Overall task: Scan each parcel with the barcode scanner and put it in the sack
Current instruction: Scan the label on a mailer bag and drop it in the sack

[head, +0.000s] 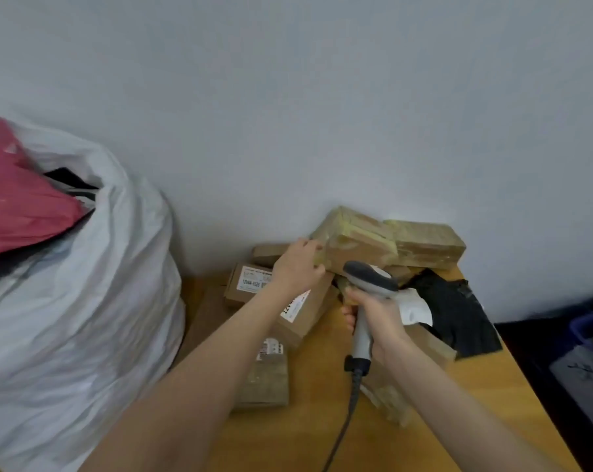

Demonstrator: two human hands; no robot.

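- I see my left hand [297,264] at the back of the pile, fingers curled over the left end of a taped brown parcel [356,247]; it grips that end, thumb side underneath; the parcel sits tilted on top of the heap, against the wall [322,114].
- My right hand [380,311] is wrapped tight round the handle of the barcode scanner [368,284]; its grey head points away from me toward the pile, just below the taped parcel; its cable [351,403] trails down to the bottom edge of the view.
- A second taped parcel [428,245] lies just beside the first, on its right, also by the wall.
- Under my left wrist is a cardboard box [305,311] with a white label; left of it, another labelled box [247,284]; nearer me, a small wrapped parcel [266,373] lies flat on the wooden table [322,430].
- A black poly bag [458,315] lies at the right of the heap.
- The white sack [84,284] stands left of the table, mouth open; a red bag [19,199] shows at its top.
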